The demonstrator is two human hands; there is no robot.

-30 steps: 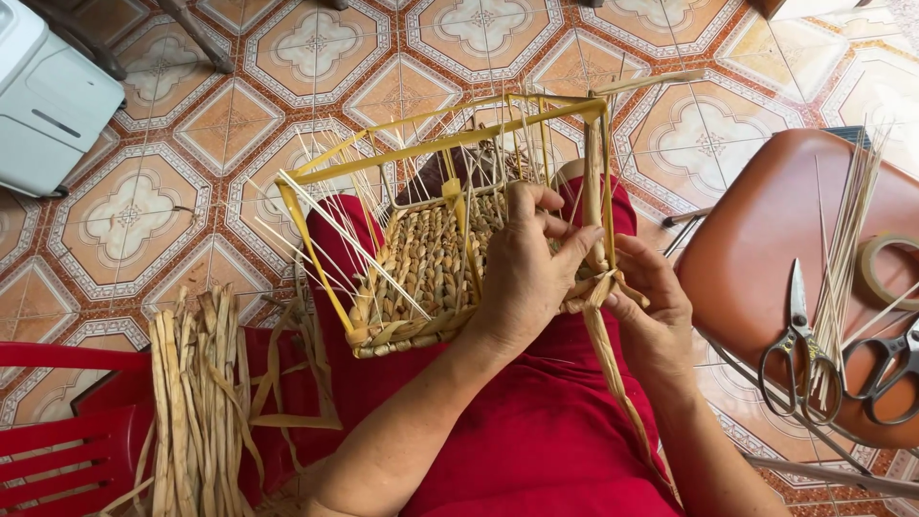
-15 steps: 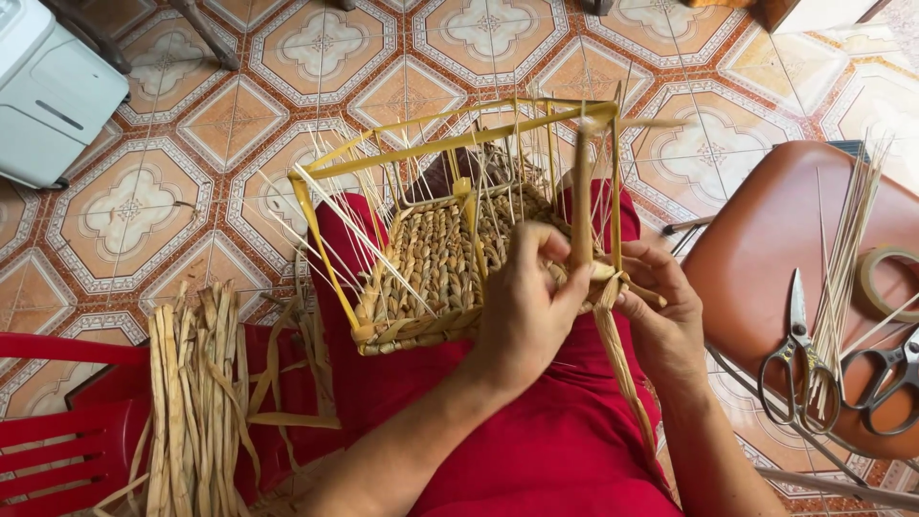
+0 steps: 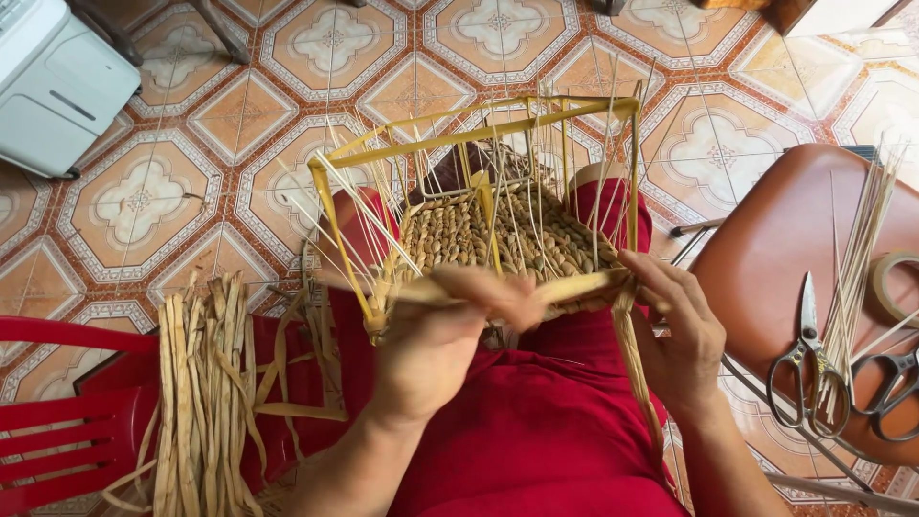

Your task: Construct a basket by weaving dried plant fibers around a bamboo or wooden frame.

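Observation:
On my lap, over red clothing, rests a half-woven basket (image 3: 498,235) on a yellow wire frame (image 3: 479,129), with thin pale stakes sticking up from it. My left hand (image 3: 436,340) is blurred at the basket's near edge and pinches a flat dried weaving strand (image 3: 574,284) that runs along that edge. My right hand (image 3: 680,335) grips the same strand at the near right corner, where its loose tail (image 3: 637,373) hangs down past my thigh.
A bundle of dried flat strands (image 3: 201,383) lies over a red plastic chair (image 3: 57,431) at my left. At the right, a brown seat (image 3: 795,249) holds scissors (image 3: 809,373), thin pale sticks (image 3: 857,249) and a tape roll (image 3: 895,287). A white appliance (image 3: 57,86) stands at the far left on tiled floor.
My left hand has slid left along the basket's near edge, drawing the strand across it. The basket has tilted and its woven bottom shows more. My right hand stays at the near right corner.

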